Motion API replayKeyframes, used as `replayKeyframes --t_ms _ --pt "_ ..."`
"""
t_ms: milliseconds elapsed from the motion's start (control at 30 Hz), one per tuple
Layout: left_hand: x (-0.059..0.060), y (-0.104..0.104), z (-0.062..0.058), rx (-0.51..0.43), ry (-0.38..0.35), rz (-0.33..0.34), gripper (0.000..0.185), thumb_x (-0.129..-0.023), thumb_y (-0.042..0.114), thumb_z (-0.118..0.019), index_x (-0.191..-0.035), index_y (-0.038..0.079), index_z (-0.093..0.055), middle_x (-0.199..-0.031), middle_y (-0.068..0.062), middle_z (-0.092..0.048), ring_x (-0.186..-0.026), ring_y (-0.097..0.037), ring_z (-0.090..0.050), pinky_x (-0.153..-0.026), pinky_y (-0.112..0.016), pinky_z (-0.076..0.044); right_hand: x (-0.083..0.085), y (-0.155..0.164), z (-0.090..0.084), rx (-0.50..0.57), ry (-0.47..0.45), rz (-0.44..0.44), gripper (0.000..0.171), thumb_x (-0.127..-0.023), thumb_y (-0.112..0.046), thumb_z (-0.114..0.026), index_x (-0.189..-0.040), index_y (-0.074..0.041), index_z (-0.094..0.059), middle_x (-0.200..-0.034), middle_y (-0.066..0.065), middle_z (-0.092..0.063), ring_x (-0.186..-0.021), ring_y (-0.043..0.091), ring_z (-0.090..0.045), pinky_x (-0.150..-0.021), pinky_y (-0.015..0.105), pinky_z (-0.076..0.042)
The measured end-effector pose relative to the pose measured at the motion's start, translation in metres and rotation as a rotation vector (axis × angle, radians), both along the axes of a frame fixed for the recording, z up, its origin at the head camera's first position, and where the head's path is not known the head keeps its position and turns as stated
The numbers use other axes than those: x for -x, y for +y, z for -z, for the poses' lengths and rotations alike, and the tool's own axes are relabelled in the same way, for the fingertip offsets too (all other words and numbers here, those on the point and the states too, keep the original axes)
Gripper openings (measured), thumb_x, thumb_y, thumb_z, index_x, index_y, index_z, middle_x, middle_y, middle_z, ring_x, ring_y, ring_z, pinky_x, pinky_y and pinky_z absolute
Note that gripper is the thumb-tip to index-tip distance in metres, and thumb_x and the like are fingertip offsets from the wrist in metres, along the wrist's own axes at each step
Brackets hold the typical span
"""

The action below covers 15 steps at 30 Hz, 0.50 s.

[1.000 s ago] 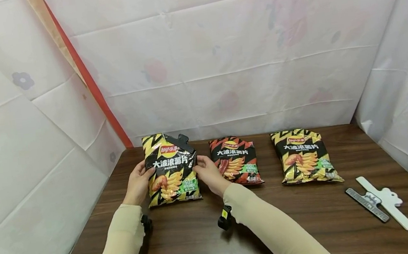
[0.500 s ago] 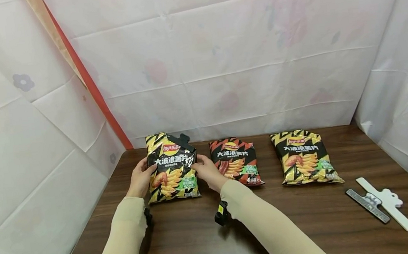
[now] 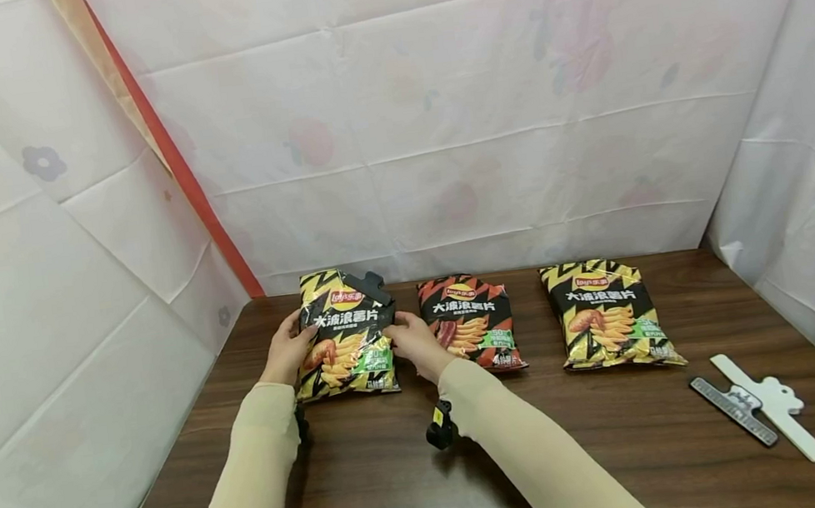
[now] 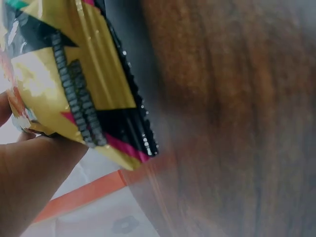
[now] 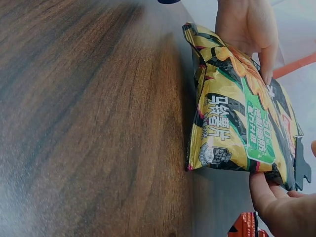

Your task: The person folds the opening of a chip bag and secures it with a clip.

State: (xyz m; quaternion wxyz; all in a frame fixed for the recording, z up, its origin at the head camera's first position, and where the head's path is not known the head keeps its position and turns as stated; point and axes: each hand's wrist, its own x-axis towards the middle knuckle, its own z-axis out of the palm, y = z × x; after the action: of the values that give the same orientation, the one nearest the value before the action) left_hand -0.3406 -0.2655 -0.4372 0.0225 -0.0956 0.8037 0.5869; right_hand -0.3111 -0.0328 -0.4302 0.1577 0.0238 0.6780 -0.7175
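Observation:
In the head view, a yellow-and-black bag of potato chips [image 3: 347, 353] is held between both hands at the table's back left. My left hand [image 3: 287, 351] grips its left edge, with the thumb over the printed front. On the opposite edge, my right hand [image 3: 418, 345] pinches the bag. A black clip [image 3: 375, 288] sits slantwise across the bag's folded top right corner. The right wrist view shows the same chip bag [image 5: 232, 118] tilted, its lower edge close to the table; whether it touches cannot be told.
A red-and-black chip bag [image 3: 464, 323] lies just right of my right hand. Farther right is another yellow-and-black chip bag [image 3: 607, 315]. A white clip [image 3: 772, 405] and a grey clip [image 3: 731, 410] lie together on the wooden table [image 3: 373, 484]. White sheeting [image 3: 457, 156] hangs behind.
The held chip bag has shifted a little to the right, and its bottom edge sits slightly farther back. My left hand has moved right with it; my right hand has barely moved.

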Motion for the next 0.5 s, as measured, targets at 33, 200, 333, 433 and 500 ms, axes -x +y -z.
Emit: replayKeyframes --t_ms 33,200,333,433,500 --pt "0.0006 -0.0003 0.0005 0.008 -0.003 0.004 0.06 -0.104 0.019 -0.048 -0.158 0.013 -0.021 -0.156 -0.02 -0.031 -0.136 -0.037 -0.039 -0.108 -0.051 -0.038 -0.0004 -0.0002 0.0001 -0.007 -0.002 -0.002 0.06 -0.1 -0.018 -0.052 -0.153 -0.004 -0.029 -0.148 0.022 -0.044 -0.133 0.039 -0.048 -0.11 0.051 -0.04" --pt "0.0023 -0.0015 0.0009 0.021 -0.03 0.023 0.063 -0.104 0.019 -0.048 -0.157 0.007 -0.017 -0.158 -0.023 -0.026 -0.141 -0.039 -0.035 -0.111 -0.051 -0.036 -0.0037 -0.0015 -0.0005 -0.045 -0.009 -0.014 0.06 -0.1 -0.019 -0.051 -0.153 -0.004 -0.029 -0.151 0.021 -0.041 -0.133 0.039 -0.048 -0.11 0.051 -0.039" --pt "0.0028 -0.002 0.0003 0.033 -0.057 0.029 0.063 -0.104 0.017 -0.047 -0.157 0.005 -0.015 -0.159 -0.024 -0.025 -0.143 -0.039 -0.033 -0.112 -0.052 -0.035 -0.0043 -0.0026 -0.0003 -0.039 -0.002 -0.02 0.059 -0.101 -0.018 -0.051 -0.153 -0.002 -0.029 -0.152 0.022 -0.039 -0.135 0.037 -0.046 -0.11 0.05 -0.04" --pt "0.0033 -0.0027 0.0005 0.046 -0.062 0.033 0.062 -0.104 0.015 -0.046 -0.157 0.003 -0.016 -0.159 -0.024 -0.023 -0.144 -0.039 -0.031 -0.113 -0.052 -0.034 -0.0045 -0.0035 -0.0001 -0.04 0.012 -0.03 0.058 -0.101 -0.017 -0.05 -0.152 0.0 -0.029 -0.152 0.022 -0.038 -0.137 0.036 -0.044 -0.109 0.049 -0.041" --pt "0.0037 -0.0033 0.0014 0.049 -0.062 0.033 0.062 -0.104 0.013 -0.046 -0.157 0.002 -0.017 -0.16 -0.024 -0.022 -0.145 -0.039 -0.029 -0.114 -0.051 -0.033 -0.0051 -0.004 0.0002 -0.046 0.015 -0.032 0.057 -0.101 -0.017 -0.05 -0.152 0.0 -0.031 -0.153 0.022 -0.038 -0.137 0.036 -0.044 -0.109 0.048 -0.041"
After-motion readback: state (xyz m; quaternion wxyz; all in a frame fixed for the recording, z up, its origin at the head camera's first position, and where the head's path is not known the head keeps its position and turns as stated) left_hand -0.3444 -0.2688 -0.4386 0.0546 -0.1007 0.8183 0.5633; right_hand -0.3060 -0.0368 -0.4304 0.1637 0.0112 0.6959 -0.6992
